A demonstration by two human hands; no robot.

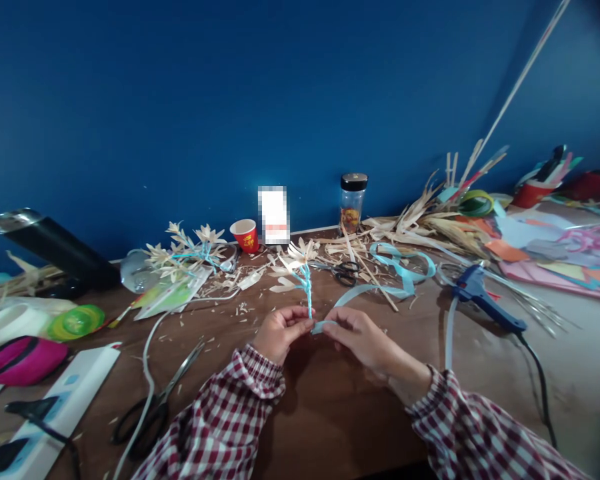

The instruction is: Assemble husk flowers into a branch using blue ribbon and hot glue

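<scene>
Between thumb and fingers, my left hand (280, 332) pinches the lower stem of a corn husk flower (306, 283). The flower stands upright, with pale petals at its top and a light blue wrapping along its stem. My right hand (363, 339) is closed on a light blue ribbon (363, 291), close to the stem's lower end. From my right fingers the ribbon runs back and loops across the table. Behind my left hand lie several finished-looking husk flowers (207, 237) with blue stems.
Large scissors (163, 400) lie at left near a power strip (75, 400). A blue glue gun (487, 300) with a cord is at right. A red paper cup (247, 237), a glass jar (353, 200) and dry husks (415, 220) stand or lie along the wall. Small scissors (345, 272) lie behind the flower.
</scene>
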